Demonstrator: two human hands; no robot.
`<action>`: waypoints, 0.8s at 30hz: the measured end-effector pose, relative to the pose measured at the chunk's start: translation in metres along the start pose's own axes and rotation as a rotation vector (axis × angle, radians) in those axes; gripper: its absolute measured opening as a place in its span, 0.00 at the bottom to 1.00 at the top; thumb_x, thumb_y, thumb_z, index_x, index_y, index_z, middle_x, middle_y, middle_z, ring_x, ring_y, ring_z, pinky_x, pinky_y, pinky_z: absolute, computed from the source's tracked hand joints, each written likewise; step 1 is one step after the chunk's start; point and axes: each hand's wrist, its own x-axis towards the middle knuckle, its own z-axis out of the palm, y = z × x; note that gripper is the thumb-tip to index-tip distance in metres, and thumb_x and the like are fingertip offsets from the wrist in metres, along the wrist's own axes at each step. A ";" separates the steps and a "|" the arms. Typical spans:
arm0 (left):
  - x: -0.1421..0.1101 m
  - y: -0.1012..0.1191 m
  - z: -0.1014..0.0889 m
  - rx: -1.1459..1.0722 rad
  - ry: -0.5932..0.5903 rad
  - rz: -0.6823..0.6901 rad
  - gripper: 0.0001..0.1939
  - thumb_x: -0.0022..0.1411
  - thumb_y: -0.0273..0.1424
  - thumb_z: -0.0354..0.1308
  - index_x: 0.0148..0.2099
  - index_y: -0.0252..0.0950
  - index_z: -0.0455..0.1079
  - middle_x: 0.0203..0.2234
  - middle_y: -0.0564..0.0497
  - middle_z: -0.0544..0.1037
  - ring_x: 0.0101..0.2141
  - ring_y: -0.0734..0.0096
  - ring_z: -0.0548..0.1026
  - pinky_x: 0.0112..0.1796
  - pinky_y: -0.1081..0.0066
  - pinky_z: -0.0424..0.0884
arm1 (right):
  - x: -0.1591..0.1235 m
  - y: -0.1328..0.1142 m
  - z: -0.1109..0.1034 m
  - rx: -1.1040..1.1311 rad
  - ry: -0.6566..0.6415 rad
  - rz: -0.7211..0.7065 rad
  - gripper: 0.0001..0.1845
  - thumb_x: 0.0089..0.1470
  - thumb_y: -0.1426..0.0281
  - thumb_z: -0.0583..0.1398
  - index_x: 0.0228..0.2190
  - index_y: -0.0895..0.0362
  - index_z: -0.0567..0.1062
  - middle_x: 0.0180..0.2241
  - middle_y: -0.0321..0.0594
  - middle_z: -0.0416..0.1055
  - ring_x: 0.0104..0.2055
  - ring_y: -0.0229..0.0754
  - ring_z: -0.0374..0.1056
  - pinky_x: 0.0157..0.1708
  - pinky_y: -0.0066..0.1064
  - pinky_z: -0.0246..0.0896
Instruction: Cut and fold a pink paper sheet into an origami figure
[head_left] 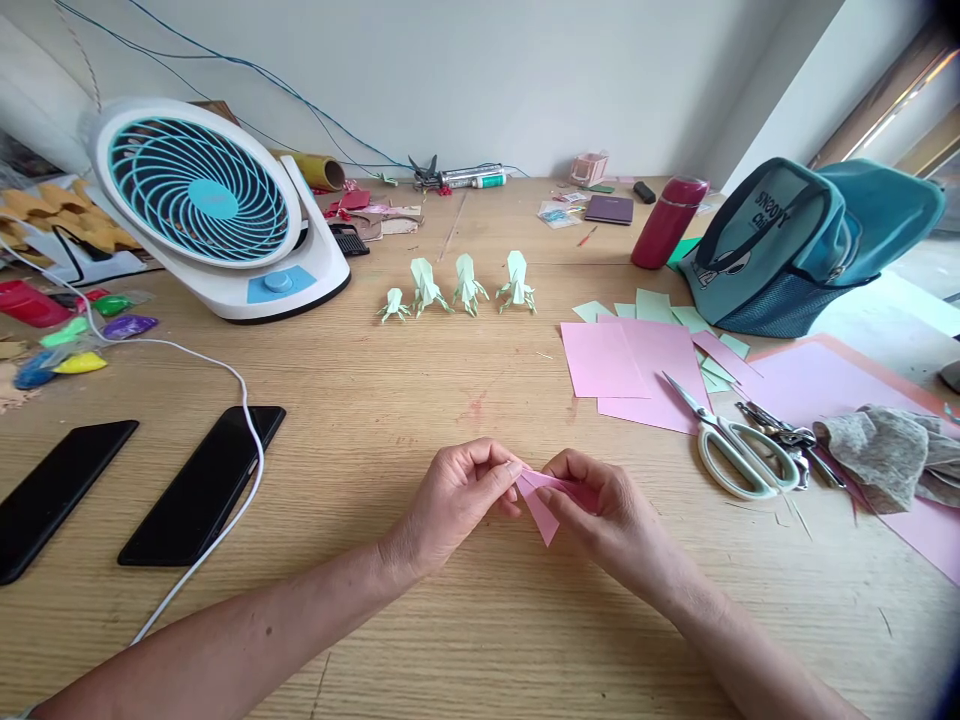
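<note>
Between my two hands is a small folded piece of pink paper (543, 514), its pointed flap hanging down toward the table. My left hand (471, 488) pinches the paper's left end between thumb and fingertips. On the other side my right hand (592, 500) grips it, thumb across the front and fingers curled behind. Part of the paper is hidden by the fingers. Beyond the hands, several pale green origami figures (466, 284) stand in a row. Flat sheets of pink paper (606, 362) lie to the right, near the white-handled scissors (739, 455).
A white and blue fan (206, 200) stands at the back left, with two black phones (199, 490) and a white cable (247, 420) in front. At right are a red bottle (667, 224), a teal bag (795, 245), green paper pieces (654, 304) and a grey cloth (874, 455).
</note>
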 end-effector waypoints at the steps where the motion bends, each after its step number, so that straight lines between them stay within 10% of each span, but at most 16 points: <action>1: 0.001 0.000 -0.001 0.035 -0.011 0.008 0.10 0.61 0.32 0.57 0.32 0.31 0.74 0.24 0.52 0.75 0.26 0.74 0.72 0.29 0.75 0.71 | 0.000 0.000 0.000 -0.020 0.006 0.000 0.07 0.56 0.67 0.59 0.29 0.57 0.72 0.26 0.37 0.72 0.29 0.40 0.65 0.28 0.29 0.56; 8: 0.004 -0.003 -0.007 0.449 -0.006 0.171 0.09 0.58 0.33 0.65 0.30 0.33 0.74 0.26 0.52 0.75 0.27 0.76 0.71 0.28 0.77 0.65 | -0.001 -0.004 0.002 -0.142 0.012 -0.050 0.08 0.56 0.69 0.58 0.26 0.56 0.72 0.25 0.37 0.71 0.29 0.40 0.65 0.28 0.29 0.56; 24: 0.014 0.003 -0.023 0.503 -0.113 0.067 0.10 0.62 0.33 0.59 0.33 0.33 0.76 0.26 0.51 0.78 0.27 0.73 0.72 0.28 0.75 0.64 | 0.003 0.000 -0.010 -0.260 0.050 -0.082 0.06 0.54 0.71 0.58 0.26 0.55 0.73 0.24 0.34 0.70 0.27 0.38 0.64 0.26 0.28 0.56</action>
